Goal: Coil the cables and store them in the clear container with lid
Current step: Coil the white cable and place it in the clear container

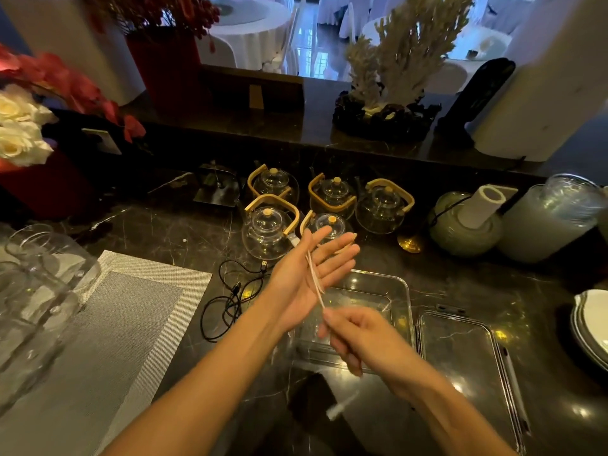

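Observation:
My left hand (307,271) is held flat over the counter, palm up, fingers straight. A white cable (315,280) runs across its palm, with a plug end near the thumb. My right hand (355,337) pinches that cable just below the left palm; the cable's other plug (340,406) dangles blurred underneath. Under both hands sits the clear container (399,291), nothing visible inside it. Its clear lid (460,350) lies flat to the right. A black cable (230,301) lies tangled on the dark counter, left of the container.
Several glass teapots (268,232) with wooden handles stand behind the hands. A grey placemat (108,327) and glassware (36,284) are at the left. White plates (592,324) and jars (552,218) are at the right, with flowers (19,126) at the far left.

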Available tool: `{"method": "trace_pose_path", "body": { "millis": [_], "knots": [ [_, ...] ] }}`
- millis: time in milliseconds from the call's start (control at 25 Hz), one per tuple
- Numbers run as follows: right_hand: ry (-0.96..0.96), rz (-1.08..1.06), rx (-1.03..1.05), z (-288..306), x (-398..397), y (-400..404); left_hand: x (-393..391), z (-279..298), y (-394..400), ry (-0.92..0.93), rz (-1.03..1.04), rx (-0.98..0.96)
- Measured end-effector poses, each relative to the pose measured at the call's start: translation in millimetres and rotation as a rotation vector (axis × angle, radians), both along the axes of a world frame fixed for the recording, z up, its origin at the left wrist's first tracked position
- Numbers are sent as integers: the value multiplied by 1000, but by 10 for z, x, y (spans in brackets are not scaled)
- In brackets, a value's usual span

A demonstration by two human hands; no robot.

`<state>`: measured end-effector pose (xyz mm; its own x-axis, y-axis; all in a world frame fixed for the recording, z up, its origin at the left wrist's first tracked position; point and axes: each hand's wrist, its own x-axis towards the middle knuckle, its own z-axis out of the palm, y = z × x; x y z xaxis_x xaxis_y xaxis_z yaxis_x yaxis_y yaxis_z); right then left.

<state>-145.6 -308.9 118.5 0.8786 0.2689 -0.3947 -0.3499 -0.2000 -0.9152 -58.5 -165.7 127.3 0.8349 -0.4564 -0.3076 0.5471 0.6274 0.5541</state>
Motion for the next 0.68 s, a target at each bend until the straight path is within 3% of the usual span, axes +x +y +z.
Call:
{"method": "trace_pose_path", "body": {
  "millis": [200, 320, 480, 600, 680],
  "knots": [
    [187, -97, -52, -336, -64, -239, -109, 96, 7, -79, -193, 89],
    [253, -190, 51, -259, 174, -405, -174, 13, -12, -104, -369, 146],
    [182, -218, 21, 31, 514, -515, -287, -107, -49, -157, -551, 361],
    [74, -123, -73, 204, 578, -439, -326, -176, -85, -173, -549, 489],
    [-75, -118, -253, 252, 523, -335, -339, -212, -114, -126, -477, 503]
  ]
}}
